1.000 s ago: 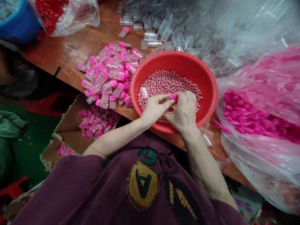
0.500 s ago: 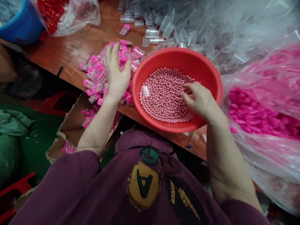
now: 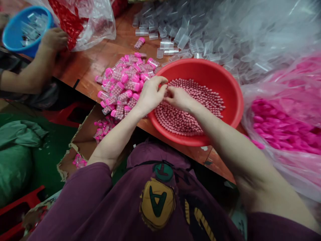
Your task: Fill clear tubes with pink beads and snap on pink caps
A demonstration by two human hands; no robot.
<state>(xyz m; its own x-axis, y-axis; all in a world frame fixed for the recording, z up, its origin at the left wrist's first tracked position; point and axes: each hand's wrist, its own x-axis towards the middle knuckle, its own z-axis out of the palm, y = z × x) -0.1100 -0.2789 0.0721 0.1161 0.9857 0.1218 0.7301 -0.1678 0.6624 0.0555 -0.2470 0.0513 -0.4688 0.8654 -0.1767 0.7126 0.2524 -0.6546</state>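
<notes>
Pink pills (image 3: 190, 120): in red plastic basin (image 3: 200, 68) | left hand (image 3: 150, 95), right hand (image 3: 179, 98): fingertips pinched together above pills, anything held hidden | pink-capped vials (image 3: 122, 87): heaped on wooden table (image 3: 95, 63) just left of basin | co-worker's hand (image 3: 54, 39): well left of basin

A person's bare left hand (image 3: 151, 96) and right hand (image 3: 178, 99) came together, fingers curled and almost touching, the right fingertips (image 3: 167, 95) pinched just beside the left. Both forearms (image 3: 117, 135) reached forward from the elbows, wrists slightly bent; any grip was hidden.
</notes>
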